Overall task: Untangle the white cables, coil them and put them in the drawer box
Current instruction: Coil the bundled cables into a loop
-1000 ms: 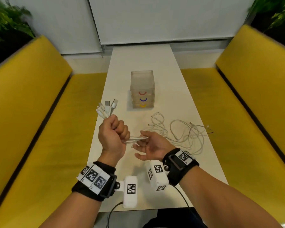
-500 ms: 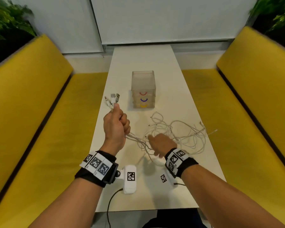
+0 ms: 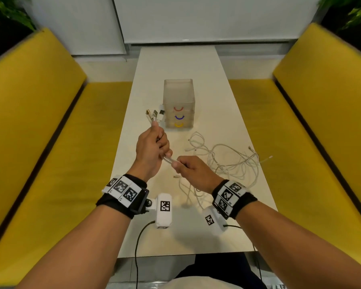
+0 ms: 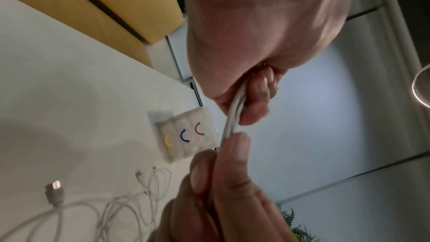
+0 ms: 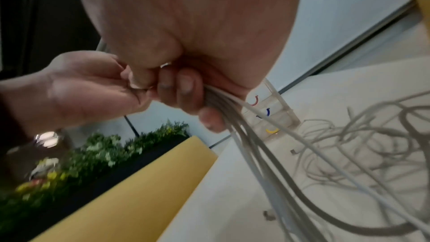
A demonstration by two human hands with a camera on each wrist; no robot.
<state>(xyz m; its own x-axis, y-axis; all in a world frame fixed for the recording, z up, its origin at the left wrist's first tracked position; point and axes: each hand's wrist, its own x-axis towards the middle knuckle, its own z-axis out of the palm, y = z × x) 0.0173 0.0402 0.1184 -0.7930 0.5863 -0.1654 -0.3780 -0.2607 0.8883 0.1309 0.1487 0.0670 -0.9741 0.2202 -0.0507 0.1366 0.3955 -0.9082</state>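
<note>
The left hand (image 3: 152, 151) was raised above the table (image 3: 175, 236) with its fingers (image 4: 254, 97) curled tight round a bunch of white cables (image 3: 227, 163). The plugs (image 3: 154, 114) stuck out past its thumb side, all gathered at one end, which looked like a way of keeping the ends sorted while the rest got worked loose. Just below its little finger the same bunch ran a short way into the right hand (image 3: 193, 171), whose fingers (image 5: 186, 91) were closed round the strands as well. The two fists sat almost touching, so only a brief stretch of cable showed between them; I took that as the start of a pull, the right hand placed to slide along and strip the knots toward the free ends.

Beyond the right fingers the cables fell to the table and spread in a loose tangle to that hand's outer side, several small connectors lying among the loops. Nothing was coiled yet.

The box (image 3: 178, 105) stood past the left fingertips, close behind the plugs, its three drawers shut as far as I could tell, handy for later but untouched.
</note>
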